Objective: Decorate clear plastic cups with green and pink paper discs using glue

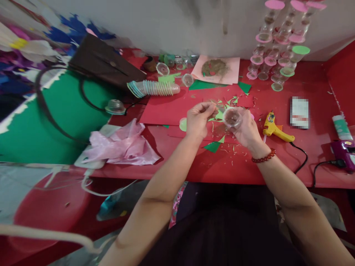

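My right hand [247, 129] holds a small clear plastic cup [232, 118], its round end turned up toward me. To the left of it, my left hand [199, 120] is closed in a pinch; what lies between the fingertips is too small to make out. Below both hands, light green paper scraps [219, 114] and thin shavings are strewn over red paper [166, 111]. A pale green paper disc [183, 124] lies beside my left hand. Right of my right hand rests a yellow glue gun [274, 129] with its cord.
Nested plastic cups [155, 88] lie at the back left, near a dark brown bag [108, 62]. Brown granules [215, 69] sit on pink paper. Stacked cup pieces [277, 44] stand at the back right. Pink cloth [124, 144] lies front left; a phone [299, 112] is at right.
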The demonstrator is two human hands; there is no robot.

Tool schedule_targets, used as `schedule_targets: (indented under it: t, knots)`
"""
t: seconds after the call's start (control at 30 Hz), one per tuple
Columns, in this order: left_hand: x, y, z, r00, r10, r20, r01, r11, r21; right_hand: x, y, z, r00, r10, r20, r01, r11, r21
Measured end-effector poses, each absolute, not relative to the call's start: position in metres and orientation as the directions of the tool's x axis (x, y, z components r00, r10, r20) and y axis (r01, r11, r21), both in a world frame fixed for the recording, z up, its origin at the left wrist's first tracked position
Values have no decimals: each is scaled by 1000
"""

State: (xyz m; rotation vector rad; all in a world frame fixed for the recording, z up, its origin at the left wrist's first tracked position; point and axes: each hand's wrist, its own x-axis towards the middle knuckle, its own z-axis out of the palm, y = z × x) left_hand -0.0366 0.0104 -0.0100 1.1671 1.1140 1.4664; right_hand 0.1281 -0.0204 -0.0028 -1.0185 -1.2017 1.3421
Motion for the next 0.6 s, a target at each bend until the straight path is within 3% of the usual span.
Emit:
schedule_targets:
  t: [0.1, 0.23, 0.37, 0.47, 0.6]
  knots:
    - [-38, 3, 0, -87, 946, 314, 77, -307, 948, 133, -15, -9, -122, 989, 87, -118, 73, -990]
    - [-33, -15, 16, 19, 823, 568, 378, -532, 758, 132, -10, -15, -84, 987, 137, -98, 129, -987]
    - [-27, -20, 17, 195, 786, 586, 402, -609, 684, 128, -12, -14, -75, 986, 150, -130, 139, -982]
    - [-26, -19, 11, 182, 742, 645, 421, -652, 631, 122, -18, -10, -62, 990, 128, -248, 109, -963]
    - [-28, -22, 4, 160, 578, 800, 551, -725, 413, 112, -27, -1, -24, 999, 40, -400, 27, -916]
